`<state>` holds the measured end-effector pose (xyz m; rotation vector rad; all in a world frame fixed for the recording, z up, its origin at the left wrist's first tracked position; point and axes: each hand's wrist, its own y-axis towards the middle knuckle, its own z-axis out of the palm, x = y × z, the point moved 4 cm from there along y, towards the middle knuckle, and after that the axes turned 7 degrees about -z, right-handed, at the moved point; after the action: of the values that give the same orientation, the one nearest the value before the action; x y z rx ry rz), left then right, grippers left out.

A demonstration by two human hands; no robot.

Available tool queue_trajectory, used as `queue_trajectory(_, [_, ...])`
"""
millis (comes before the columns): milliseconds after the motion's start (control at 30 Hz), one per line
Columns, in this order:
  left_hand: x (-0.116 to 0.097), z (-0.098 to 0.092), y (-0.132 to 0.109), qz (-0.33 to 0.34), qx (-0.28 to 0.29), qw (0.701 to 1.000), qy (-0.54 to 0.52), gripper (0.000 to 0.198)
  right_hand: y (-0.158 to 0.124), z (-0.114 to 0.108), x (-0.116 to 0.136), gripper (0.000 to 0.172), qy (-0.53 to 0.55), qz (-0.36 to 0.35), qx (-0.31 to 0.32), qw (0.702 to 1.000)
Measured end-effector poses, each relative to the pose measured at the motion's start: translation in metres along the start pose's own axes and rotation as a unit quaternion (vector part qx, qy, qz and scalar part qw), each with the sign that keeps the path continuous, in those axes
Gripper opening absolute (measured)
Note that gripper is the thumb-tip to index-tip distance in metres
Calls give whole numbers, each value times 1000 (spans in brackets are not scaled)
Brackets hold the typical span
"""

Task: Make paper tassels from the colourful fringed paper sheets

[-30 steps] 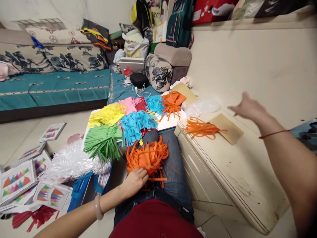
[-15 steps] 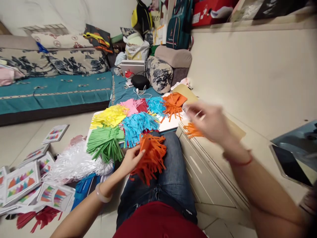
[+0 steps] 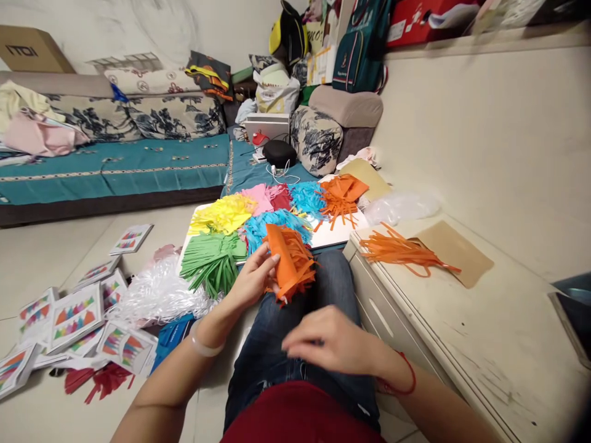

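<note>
My left hand (image 3: 258, 274) grips an orange fringed paper bundle (image 3: 287, 258) above my knees, its flat band upright and its strips hanging to the right. Over my lap is my right hand (image 3: 318, 338), fingers bent and blurred; whether anything small is between them is hidden. Another orange tassel (image 3: 397, 249) lies on the cabinet top. On the white board ahead rest fringed papers: green (image 3: 215, 258), yellow (image 3: 221, 214), blue (image 3: 272, 226), pink (image 3: 259, 195) and orange (image 3: 344, 194).
Printed packets (image 3: 76, 314) and white shredded strips (image 3: 161, 295) lie on the floor to the left. The cabinet (image 3: 475, 326) stands at my right, with brown paper (image 3: 457, 252) and a phone (image 3: 570, 326) on it. A teal sofa (image 3: 115, 166) is behind.
My right hand has come from above the cabinet down and left to my lap. The orange bundle in my left hand has turned, showing its flat band. The view has shifted right-side objects further right.
</note>
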<state>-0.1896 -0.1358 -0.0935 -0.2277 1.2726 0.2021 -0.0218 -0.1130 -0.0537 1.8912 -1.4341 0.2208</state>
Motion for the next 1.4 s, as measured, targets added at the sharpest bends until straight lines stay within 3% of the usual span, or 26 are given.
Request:
queue_trajectory(67, [-3, 3, -6, 4, 23, 1000, 4, 43, 5, -20, -4, 24, -88, 17, -124, 988])
queue_trajectory(100, [-6, 3, -9, 10, 28, 999, 12, 44, 7, -25, -6, 34, -146, 16, -158, 976])
queue_trajectory(167, [-12, 3, -15, 30, 18, 999, 27, 43, 10, -21, -8, 44, -247, -10, -149, 958])
queue_trajectory(300, [-25, -4, -19, 77, -38, 996, 4, 34, -2, 11, -3, 21, -321, -68, -81, 941])
queue_trajectory(367, [-28, -7, -17, 78, -42, 996, -31, 33, -12, 18, 5, 21, -286, -68, -69, 953])
queue_trajectory(433, [-30, -6, -15, 67, -37, 996, -55, 32, -14, 11, 16, 19, -222, -63, -84, 969])
queue_trajectory(500, [-32, -2, -14, 58, -32, 996, -66, 29, -8, -9, 24, 8, -168, -55, -144, 974])
queue_trajectory(600, [-37, 5, -16, 44, -16, 997, -56, 28, 11, -39, 26, 21, -161, -38, -214, 963])
queue_trajectory(733, [-45, 6, -20, 37, -14, 999, -11, 31, 26, -44, 15, 33, -183, -30, -168, 968])
queue_trajectory(833, [-50, 6, -23, 37, -19, 999, -2, 28, 24, -45, 12, 24, -158, -25, -209, 965])
queue_trajectory(933, [-54, 17, -26, 29, 37, 998, -47, 23, 26, -46, 14, 24, -124, -12, -205, 971])
queue_trajectory(1067, [-59, 37, -34, 55, 147, 984, -84, 39, 32, -49, 13, 26, 4, 41, -170, 985])
queue_trajectory(1133, [-60, 41, -36, 79, 154, 983, -63, 45, 32, -50, 11, 28, 78, 67, -163, 981])
queue_trajectory(1267, [-58, 43, -36, 90, 149, 983, -50, 38, 29, -49, 6, 35, 225, 95, -163, 956])
queue_trajectory(1400, [-60, 46, -35, 94, 156, 982, -43, 43, 28, -49, 5, 33, 287, 112, -162, 937])
